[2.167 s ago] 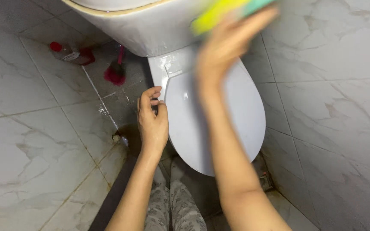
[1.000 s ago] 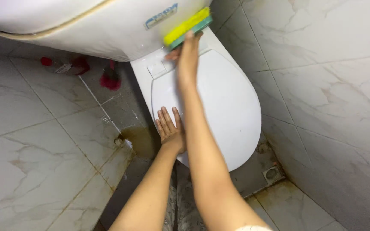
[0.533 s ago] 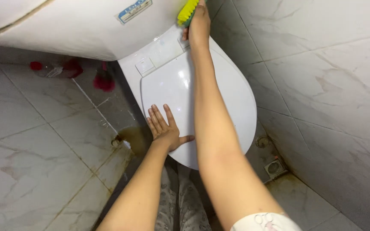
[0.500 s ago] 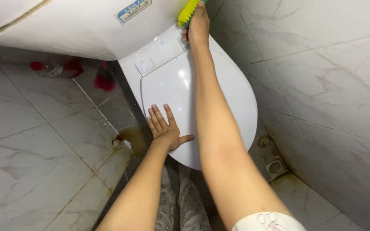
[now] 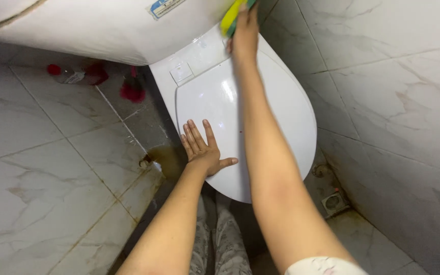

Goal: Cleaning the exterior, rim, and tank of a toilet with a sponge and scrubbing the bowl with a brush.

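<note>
Looking down from my head camera, at far left a marble-patterned tile floor [image 5: 42, 168] with brownish grime in the grout lines. Further back on that floor lies a clear bottle with a red cap [image 5: 70, 75], and just beside it a red brush [image 5: 132, 90] leans near the base of the toilet. A brown stain [image 5: 166, 155] marks the floor just left of the toilet. Moving right, my left hand [image 5: 204, 150] lies flat and open on the near left edge of the closed white toilet lid [image 5: 276, 117], fingers spread, holding nothing. Above, the white tank [image 5: 103, 28] fills the top of the view. My right arm stretches across the lid, and my right hand [image 5: 244, 35] is closed around a yellow and green scrub brush [image 5: 234, 14], pressed where the tank meets the back of the seat. I judge the scrubbing to be partway along: the lid looks glossy and mostly clean, while the floor grime, and a floor drain [image 5: 333, 202] at lower right by the tiled wall [image 5: 393, 91], look untouched.
</note>
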